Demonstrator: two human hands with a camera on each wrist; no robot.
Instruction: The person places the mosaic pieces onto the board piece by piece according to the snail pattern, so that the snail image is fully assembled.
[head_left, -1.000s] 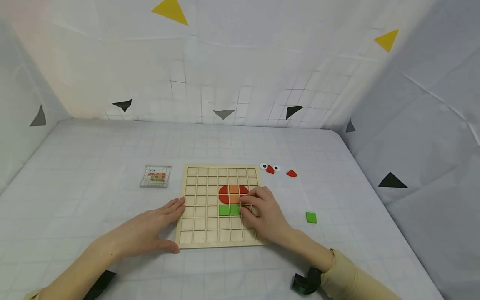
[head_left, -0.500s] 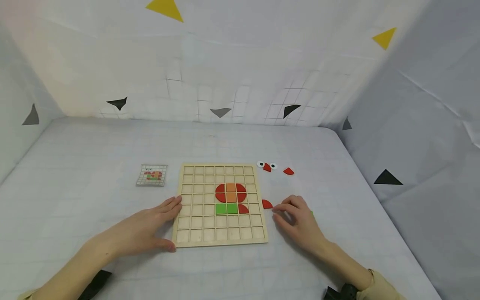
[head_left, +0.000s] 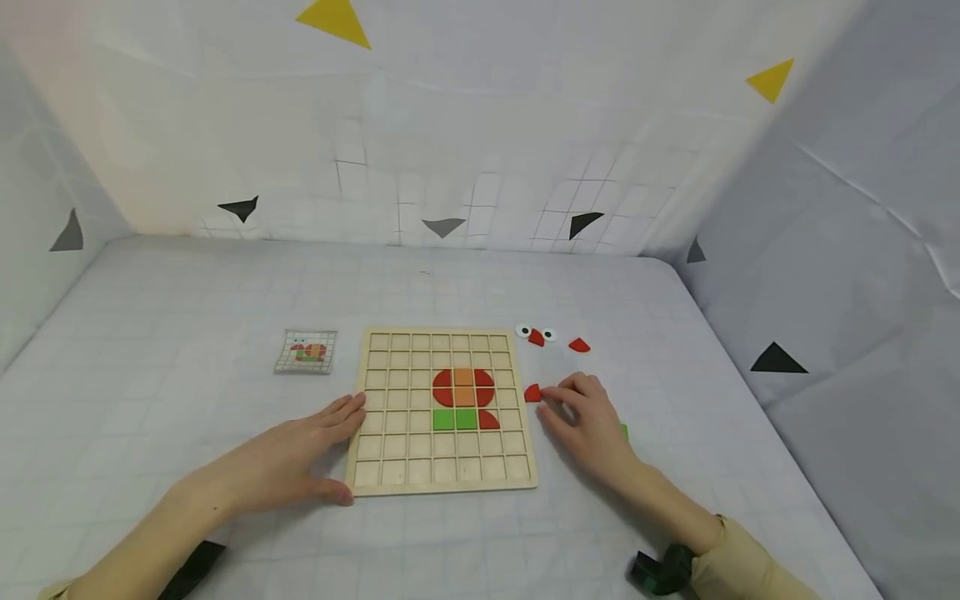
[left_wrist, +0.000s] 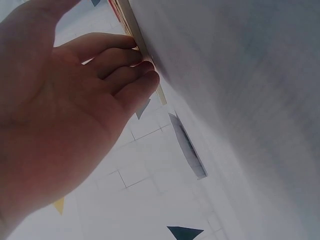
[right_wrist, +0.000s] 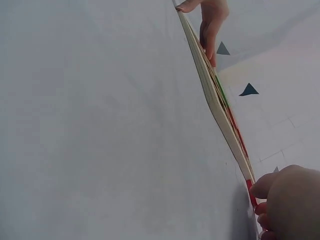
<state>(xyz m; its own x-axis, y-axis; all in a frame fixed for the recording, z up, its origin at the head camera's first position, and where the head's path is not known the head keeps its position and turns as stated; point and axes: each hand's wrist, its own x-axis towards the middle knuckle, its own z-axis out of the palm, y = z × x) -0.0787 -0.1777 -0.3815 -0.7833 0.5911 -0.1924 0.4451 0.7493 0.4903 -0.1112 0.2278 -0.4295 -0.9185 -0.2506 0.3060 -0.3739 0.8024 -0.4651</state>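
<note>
A wooden grid board (head_left: 412, 491) lies on the table, with red, orange and green pieces set in its cells. Flat against the board's left edge, my left hand (head_left: 300, 462) rests with fingers straight and thumb spread; the left wrist view shows its fingertips (left_wrist: 145, 75) touching the board's side. Just off the right edge, my right hand (head_left: 588, 425) pinches a red quarter-circle piece (head_left: 532, 392) between thumb and fingertips. In the right wrist view that red piece (right_wrist: 251, 192) stands beside the thumb, close to the board's corner.
Two round eye pieces (head_left: 523, 331) and a red quarter piece (head_left: 536, 337) lie by the board's top right corner. Another red piece (head_left: 580, 345) is further right. A green square (head_left: 625, 431) is mostly hidden behind my right hand. A picture card (head_left: 306, 352) lies left of the board.
My right hand has left the board, where a red quarter piece now sits beside the green squares. It has moved right and turned another red quarter piece. The left hand has stayed put.
</note>
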